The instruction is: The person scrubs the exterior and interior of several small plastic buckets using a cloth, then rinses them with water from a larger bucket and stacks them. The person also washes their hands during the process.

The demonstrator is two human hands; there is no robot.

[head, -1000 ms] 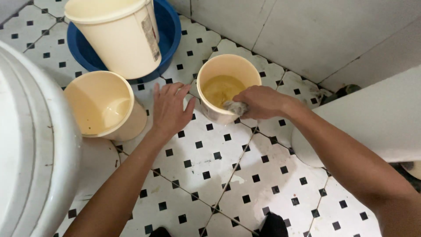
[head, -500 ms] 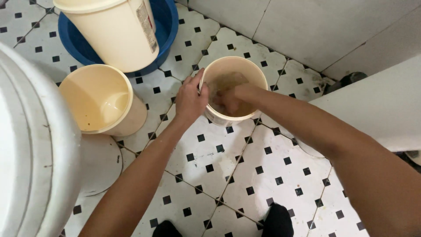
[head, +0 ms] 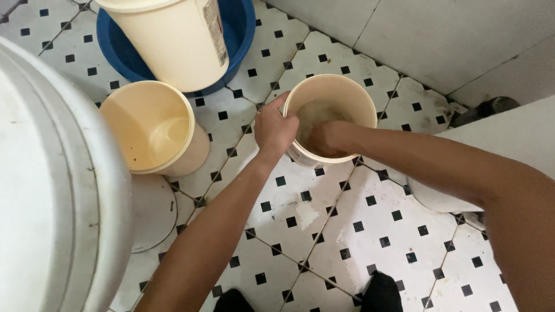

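A small cream bucket (head: 347, 86) stands on the black-and-white tiled floor with murky brownish water in it. My left hand (head: 274, 130) grips its near-left rim, thumb inside and fingers outside. My right hand (head: 322, 138) is down inside the bucket with its fingers curled against the near inner wall. The grey pad it held earlier is hidden under it.
A second cream bucket (head: 153, 124) leans at the left, by a white lid (head: 153, 211) on the floor. A tall cream bucket (head: 173, 40) stands in a blue basin (head: 240, 34). A big white tub (head: 58, 173) fills the left; a white ledge (head: 509, 127) is at right.
My right hand went from the bucket's rim, with the grey pad, down into the bucket. My left hand moved from the floor tiles onto the bucket's rim.
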